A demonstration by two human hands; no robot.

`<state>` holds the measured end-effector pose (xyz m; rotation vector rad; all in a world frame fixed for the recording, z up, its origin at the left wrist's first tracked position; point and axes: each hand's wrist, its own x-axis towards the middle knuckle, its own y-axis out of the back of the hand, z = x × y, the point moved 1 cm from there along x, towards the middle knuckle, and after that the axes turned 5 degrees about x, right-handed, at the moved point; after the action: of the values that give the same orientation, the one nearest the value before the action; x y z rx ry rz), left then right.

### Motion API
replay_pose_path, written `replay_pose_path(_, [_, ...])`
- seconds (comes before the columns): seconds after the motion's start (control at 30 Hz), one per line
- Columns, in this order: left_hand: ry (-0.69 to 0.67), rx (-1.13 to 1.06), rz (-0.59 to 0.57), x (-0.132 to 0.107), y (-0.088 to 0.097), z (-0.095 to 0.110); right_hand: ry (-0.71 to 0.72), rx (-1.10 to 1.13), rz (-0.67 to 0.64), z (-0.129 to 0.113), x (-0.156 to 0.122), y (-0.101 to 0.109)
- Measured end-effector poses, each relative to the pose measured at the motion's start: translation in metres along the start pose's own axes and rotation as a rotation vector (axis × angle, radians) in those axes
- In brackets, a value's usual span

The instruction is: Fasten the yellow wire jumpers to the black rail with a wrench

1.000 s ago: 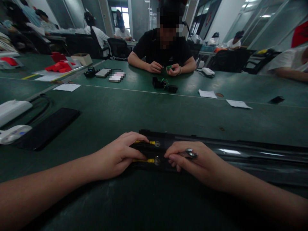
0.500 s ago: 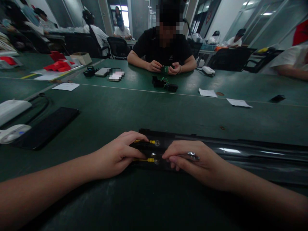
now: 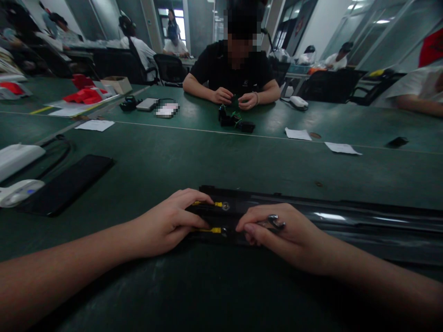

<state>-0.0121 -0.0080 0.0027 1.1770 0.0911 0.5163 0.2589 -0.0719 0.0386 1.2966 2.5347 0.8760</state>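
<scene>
A long glossy black panel (image 3: pixel 332 224) lies across the green table in front of me. Near its left end, two yellow-sleeved wire terminals, an upper one (image 3: pixel 218 204) and a lower one (image 3: pixel 216 230), each meet a small metal fastening. The forefinger and thumb of my left hand (image 3: pixel 173 219) are spread, one tip resting at each yellow sleeve. My right hand (image 3: pixel 277 230) is closed around a shiny metal wrench (image 3: pixel 276 222), whose jaw sticks up above the thumb. Its fingertips are just right of the lower terminal; the rest of the wrench is hidden.
A dark flat slab like a phone (image 3: pixel 69 184) and a white device (image 3: pixel 20 159) with cable lie at left. Paper slips (image 3: pixel 297 133) dot the table. Across it, a person in black (image 3: pixel 235 69) handles small parts beside a black item with green wires (image 3: pixel 235 120).
My right hand has drawn slightly right from the lower terminal, and the wrench jaw has turned upward. A shiny bit above that terminal no longer shows. My left hand stays put.
</scene>
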Motion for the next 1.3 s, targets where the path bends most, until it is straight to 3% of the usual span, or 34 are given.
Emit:
replay_pose_path(0.53, [-0.005,-0.014,-0.001,-0.0005,-0.0004,0.0000,-0.019,-0.015,0.044,0.0018,-0.0013,-0.0009])
replay_pose_path(0.73, [0.001,-0.007,0.000,-0.0009,-0.0005,-0.0010,-0.014,-0.042,0.125,0.0056,-0.0041,-0.0020])
replay_pose_path(1.3, [-0.001,-0.049,0.025,-0.0001,0.0001,0.0008,-0.044,-0.036,0.089,0.0031,-0.0014,-0.0028])
